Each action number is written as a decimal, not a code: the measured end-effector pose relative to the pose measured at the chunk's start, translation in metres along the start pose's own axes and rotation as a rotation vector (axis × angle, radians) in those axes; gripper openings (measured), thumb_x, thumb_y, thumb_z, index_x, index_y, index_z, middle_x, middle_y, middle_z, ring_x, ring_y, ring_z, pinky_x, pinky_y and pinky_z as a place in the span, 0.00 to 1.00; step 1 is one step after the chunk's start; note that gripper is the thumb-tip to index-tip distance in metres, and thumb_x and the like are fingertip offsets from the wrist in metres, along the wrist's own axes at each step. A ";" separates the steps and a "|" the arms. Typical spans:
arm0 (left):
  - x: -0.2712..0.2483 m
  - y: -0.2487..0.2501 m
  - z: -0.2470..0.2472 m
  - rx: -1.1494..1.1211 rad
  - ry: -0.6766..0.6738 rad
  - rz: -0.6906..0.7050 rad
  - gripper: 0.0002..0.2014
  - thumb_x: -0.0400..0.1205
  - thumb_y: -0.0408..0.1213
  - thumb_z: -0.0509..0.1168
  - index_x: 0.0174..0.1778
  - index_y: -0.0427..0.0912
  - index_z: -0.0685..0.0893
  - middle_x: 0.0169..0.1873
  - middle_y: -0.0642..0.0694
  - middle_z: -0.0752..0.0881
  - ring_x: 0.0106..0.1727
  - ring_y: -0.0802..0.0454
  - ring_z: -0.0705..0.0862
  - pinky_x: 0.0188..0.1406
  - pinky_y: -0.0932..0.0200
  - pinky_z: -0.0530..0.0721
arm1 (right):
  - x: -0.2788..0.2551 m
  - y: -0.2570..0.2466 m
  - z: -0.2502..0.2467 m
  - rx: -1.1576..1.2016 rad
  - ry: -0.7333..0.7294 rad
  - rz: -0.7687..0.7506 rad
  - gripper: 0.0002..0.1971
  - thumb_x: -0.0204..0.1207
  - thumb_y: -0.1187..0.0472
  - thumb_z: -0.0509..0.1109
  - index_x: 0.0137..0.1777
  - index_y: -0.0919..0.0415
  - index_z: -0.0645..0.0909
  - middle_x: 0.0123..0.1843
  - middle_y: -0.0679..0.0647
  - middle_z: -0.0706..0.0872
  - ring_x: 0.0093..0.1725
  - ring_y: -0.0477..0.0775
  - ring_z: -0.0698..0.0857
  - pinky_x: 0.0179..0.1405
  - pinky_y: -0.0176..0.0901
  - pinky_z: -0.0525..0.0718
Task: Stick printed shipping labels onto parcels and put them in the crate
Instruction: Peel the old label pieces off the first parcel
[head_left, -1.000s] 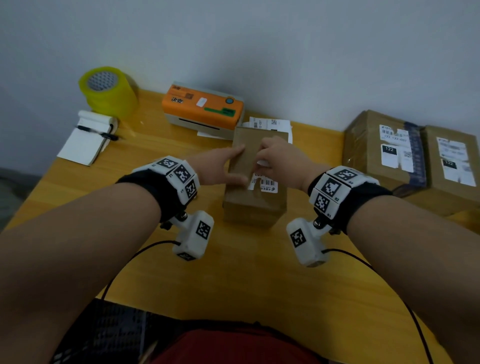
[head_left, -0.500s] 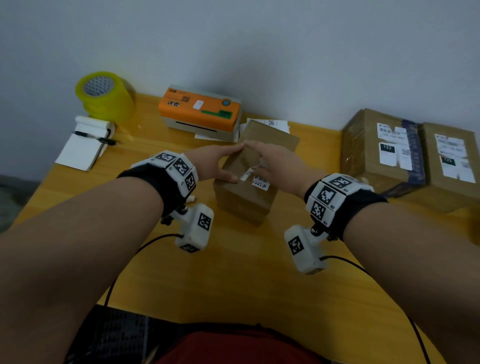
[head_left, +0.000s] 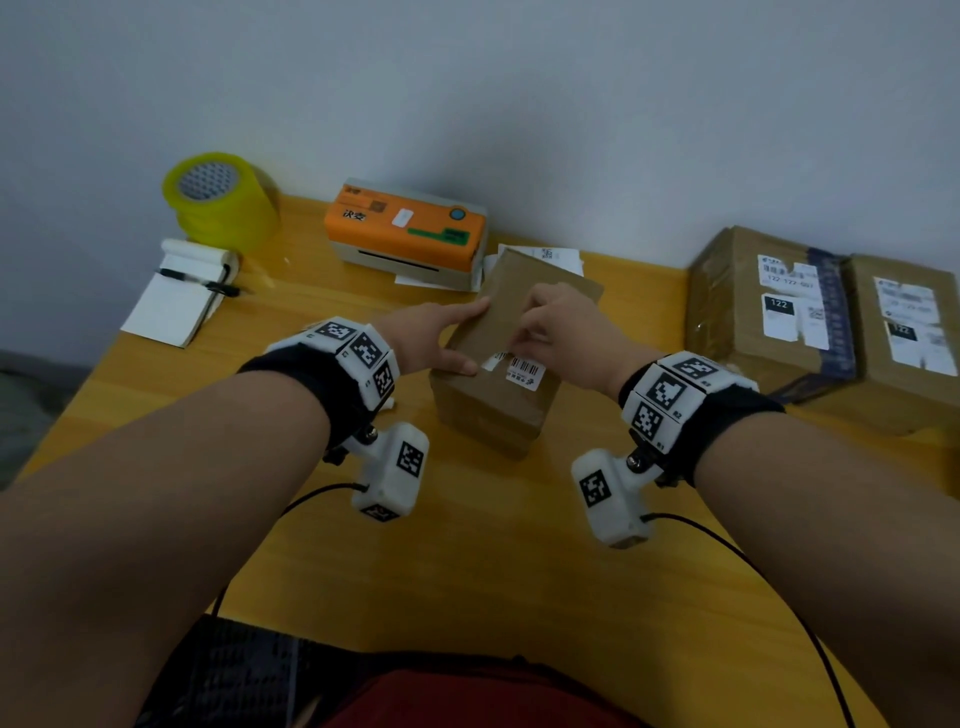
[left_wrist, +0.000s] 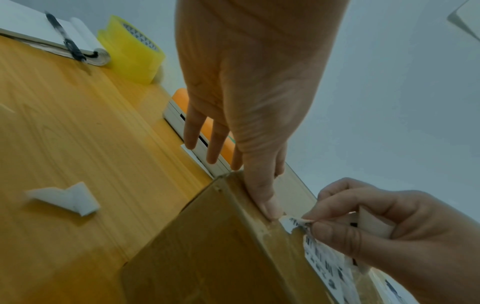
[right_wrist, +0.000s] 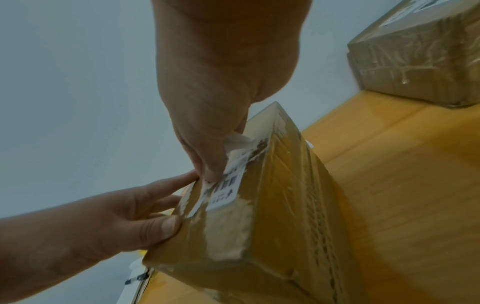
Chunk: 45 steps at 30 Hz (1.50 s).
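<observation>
step in hand: label work on the small cardboard parcel (head_left: 511, 358), tilted on the wooden table (head_left: 467, 571) before the orange label printer (head_left: 408, 228). my left hand (head_left: 441, 340) braces its left edge, fingers straight, thumb pressed on top. my right hand (head_left: 558, 332) pinches the loose end of the barcode label (head_left: 524, 370); near end looks stuck. peeling or laying down, i cannot tell. next, probably: smooth it flat, no creases. crate not in view.
</observation>
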<state>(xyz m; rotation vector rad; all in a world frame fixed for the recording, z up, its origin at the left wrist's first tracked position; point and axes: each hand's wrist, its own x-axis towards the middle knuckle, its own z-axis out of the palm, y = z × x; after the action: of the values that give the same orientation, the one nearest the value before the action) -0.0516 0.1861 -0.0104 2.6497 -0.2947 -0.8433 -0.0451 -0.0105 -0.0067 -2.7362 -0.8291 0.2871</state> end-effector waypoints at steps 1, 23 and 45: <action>0.000 0.000 0.000 0.002 -0.002 -0.003 0.43 0.77 0.51 0.68 0.82 0.58 0.47 0.79 0.43 0.65 0.75 0.43 0.69 0.72 0.47 0.71 | -0.001 0.002 0.001 0.050 -0.004 0.007 0.07 0.76 0.55 0.71 0.48 0.56 0.88 0.52 0.55 0.79 0.55 0.55 0.75 0.55 0.48 0.74; -0.002 0.007 -0.002 0.020 -0.017 -0.009 0.43 0.79 0.49 0.67 0.83 0.57 0.46 0.80 0.45 0.63 0.75 0.43 0.69 0.69 0.52 0.70 | -0.005 0.007 0.005 0.156 0.027 0.026 0.07 0.73 0.52 0.74 0.47 0.51 0.90 0.48 0.51 0.76 0.54 0.54 0.73 0.56 0.49 0.74; -0.007 0.021 -0.005 0.123 0.184 0.071 0.36 0.76 0.55 0.68 0.79 0.53 0.64 0.73 0.43 0.68 0.73 0.45 0.68 0.72 0.45 0.72 | -0.034 0.034 -0.012 0.735 0.192 0.261 0.15 0.78 0.66 0.69 0.62 0.51 0.78 0.53 0.42 0.81 0.48 0.41 0.82 0.45 0.32 0.81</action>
<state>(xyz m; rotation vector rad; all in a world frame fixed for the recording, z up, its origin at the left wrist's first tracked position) -0.0555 0.1705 0.0050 2.7883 -0.4021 -0.5706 -0.0527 -0.0590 -0.0022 -2.1189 -0.2330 0.2987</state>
